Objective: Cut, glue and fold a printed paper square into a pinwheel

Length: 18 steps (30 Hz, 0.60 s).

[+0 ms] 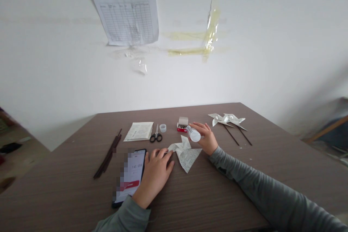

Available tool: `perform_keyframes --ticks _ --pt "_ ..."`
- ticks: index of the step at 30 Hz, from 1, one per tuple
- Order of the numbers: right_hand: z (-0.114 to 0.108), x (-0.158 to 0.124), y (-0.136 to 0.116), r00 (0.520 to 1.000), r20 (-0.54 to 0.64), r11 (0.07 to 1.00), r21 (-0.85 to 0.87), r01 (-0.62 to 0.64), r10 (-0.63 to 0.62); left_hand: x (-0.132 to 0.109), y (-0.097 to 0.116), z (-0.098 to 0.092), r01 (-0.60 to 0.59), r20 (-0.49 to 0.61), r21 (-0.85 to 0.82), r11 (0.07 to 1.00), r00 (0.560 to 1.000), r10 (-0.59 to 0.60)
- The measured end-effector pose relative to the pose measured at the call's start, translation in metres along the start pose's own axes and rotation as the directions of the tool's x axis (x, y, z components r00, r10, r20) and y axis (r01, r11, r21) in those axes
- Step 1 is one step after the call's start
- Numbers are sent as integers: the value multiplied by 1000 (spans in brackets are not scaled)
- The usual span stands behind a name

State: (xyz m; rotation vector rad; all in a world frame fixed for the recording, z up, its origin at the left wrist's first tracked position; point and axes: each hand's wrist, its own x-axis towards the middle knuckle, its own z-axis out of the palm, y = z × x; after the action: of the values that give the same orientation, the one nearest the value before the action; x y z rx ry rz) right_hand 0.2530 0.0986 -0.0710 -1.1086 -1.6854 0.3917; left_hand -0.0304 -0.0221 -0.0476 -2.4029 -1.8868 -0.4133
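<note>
A paper pinwheel (188, 155) folded from printed paper lies on the table in front of me. At its left blade, my left hand (157, 168) rests with fingers spread, fingertips by the paper. My right hand (206, 137) is closed round a small clear bottle (194, 135), tilted, above and just right of the pinwheel's top blade. Close to the bottle's narrow end is an open red and white box (182, 127) with small metal pieces inside. A round white cap (162, 128) sits left of that box.
Black-handled scissors (156, 136) lie beside a stack of printed paper (139, 131). Dark sticks (108, 156) and a phone (132, 177) are on the left. Two pinwheels on sticks (228, 120) lie at the back right, near the wall.
</note>
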Motion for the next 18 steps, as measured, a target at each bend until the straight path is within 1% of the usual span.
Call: perform_keyframes --ticks 5,10,15,18 --pt "-2 0 7 999 -1 999 -2 -52 52 1 -1 -1 6 7 1 1000 1000 -6" --pt "-2 0 11 996 -38 991 111 -77 82 1 -1 -2 1 21 -5 1000 1000 -1" --pt "-2 1 3 997 -25 974 217 -70 77 1 0 -4 4 43 7 1000 999 -5" --pt "-1 1 -1 996 -44 960 272 -66 81 1 0 -6 9 60 2 1000 998 -9"
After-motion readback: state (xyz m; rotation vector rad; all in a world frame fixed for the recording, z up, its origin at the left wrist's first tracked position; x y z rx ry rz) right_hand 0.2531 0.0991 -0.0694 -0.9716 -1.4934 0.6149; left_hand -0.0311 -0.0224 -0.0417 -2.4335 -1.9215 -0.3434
